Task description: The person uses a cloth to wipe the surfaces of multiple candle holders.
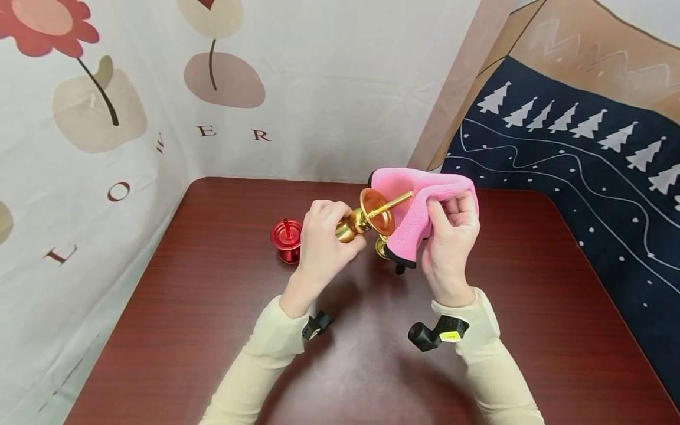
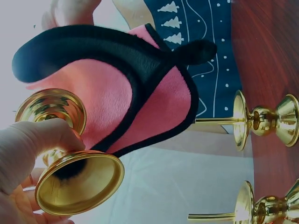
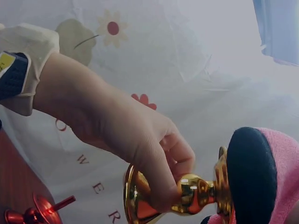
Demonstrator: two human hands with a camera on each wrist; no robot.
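Note:
My left hand (image 1: pixel 324 242) grips a gold candlestick (image 1: pixel 346 229) by its body, tilted so that its dish and thin spike point up and right. In the left wrist view the thumb (image 2: pixel 51 135) lies across the stem, and the hollow base (image 2: pixel 81 182) faces the camera. A pink cloth (image 1: pixel 406 239) with black edging is pinched by my right hand (image 1: pixel 451 254), thumb against curled fingers. It hangs folded right beside the dish and overlaps it in the right wrist view, where the black edging (image 3: pixel 252 177) hides part of the dish.
A red candlestick (image 1: pixel 287 236) stands on the dark red table (image 1: pixel 223 283), left of the hands. Two more gold candlesticks, one farther up (image 2: pixel 266 121) and one lower (image 2: pixel 268 210), stand on the table in the left wrist view. A printed curtain (image 1: pixel 329 88) hangs behind.

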